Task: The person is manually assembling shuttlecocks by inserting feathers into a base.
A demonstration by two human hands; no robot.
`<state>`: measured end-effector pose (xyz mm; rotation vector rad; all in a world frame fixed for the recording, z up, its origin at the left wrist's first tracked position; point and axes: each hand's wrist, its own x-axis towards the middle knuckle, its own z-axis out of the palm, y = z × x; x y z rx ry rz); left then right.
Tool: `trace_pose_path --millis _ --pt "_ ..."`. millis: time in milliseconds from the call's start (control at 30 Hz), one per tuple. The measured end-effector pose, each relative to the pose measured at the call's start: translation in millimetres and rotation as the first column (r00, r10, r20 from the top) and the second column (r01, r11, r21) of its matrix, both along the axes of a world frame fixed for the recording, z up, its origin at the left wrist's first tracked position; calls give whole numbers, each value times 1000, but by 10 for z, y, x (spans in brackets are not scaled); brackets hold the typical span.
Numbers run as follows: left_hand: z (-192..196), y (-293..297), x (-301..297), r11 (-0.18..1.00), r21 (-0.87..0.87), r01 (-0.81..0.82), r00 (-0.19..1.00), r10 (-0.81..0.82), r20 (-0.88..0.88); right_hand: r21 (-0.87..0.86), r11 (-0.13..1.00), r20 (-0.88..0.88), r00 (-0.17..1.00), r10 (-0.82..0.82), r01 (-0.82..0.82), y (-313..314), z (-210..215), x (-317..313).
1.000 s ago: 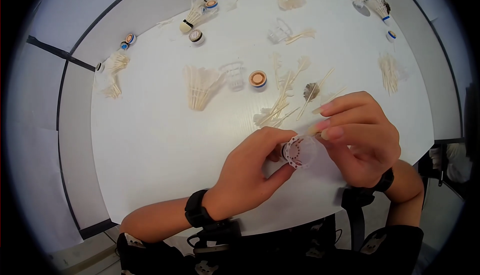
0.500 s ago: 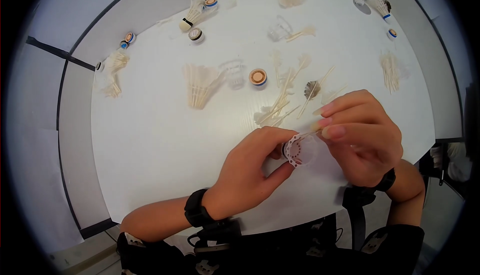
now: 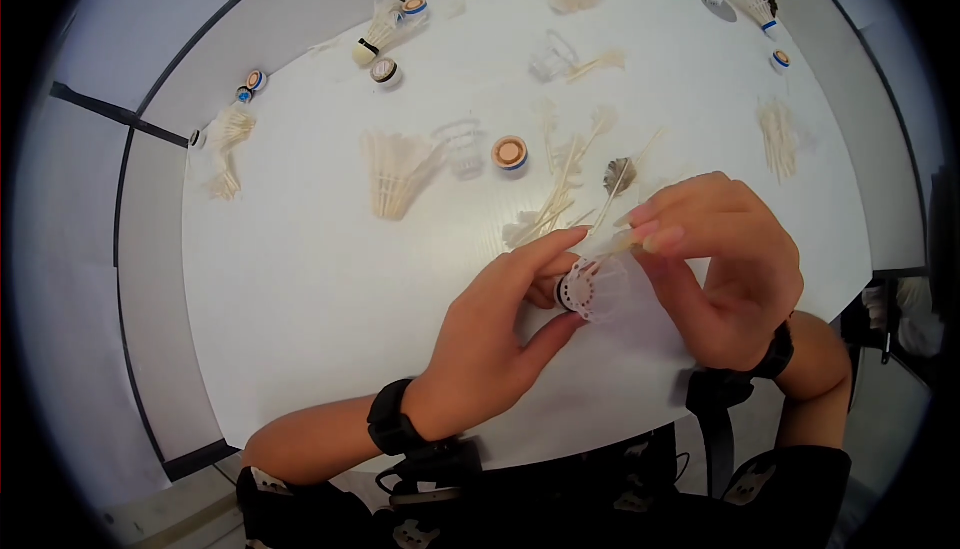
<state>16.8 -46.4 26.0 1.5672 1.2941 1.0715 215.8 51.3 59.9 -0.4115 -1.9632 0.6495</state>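
Grip: your left hand (image 3: pixel 490 344) cupped clear-skirted base (image 3: pixel 580 294), right hand (image 3: pixel 725 264) pinched probable feather (image 3: pixel 604 253) | Step: seemingly insertion | Next: likely needed alignment

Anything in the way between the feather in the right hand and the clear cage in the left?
Nothing visible. The feather slants from the right hand to the upper rim of the clear cage. The left hand grips the cage's side; loose feathers lie beyond.
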Motion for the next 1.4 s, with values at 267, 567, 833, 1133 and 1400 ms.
trace_pose_path --millis 267,567,833,1133,1400 --pt "-39 -9 -1 1000 12 -3 999 2 35 -12 1000 -3 1000 -14 14 -13 -8 7" --pt "-58 -6 -5 1000 1 15 999 -15 48 15 1000 -27 1000 5 -4 -27 -26 -14" --pt "-59 -1 3 1000 10 0 998 0 70 3 1000 -11 1000 16 -15 -34 -19 -20" --pt "-18 -7 2 1000 -2 -11 999 11 45 17 1000 45 999 23 -23 -25 -1 -12" --pt "43 -10 9 1000 -26 -16 1000 17 24 -16 1000 7 1000 -22 23 -22 -2 -31"
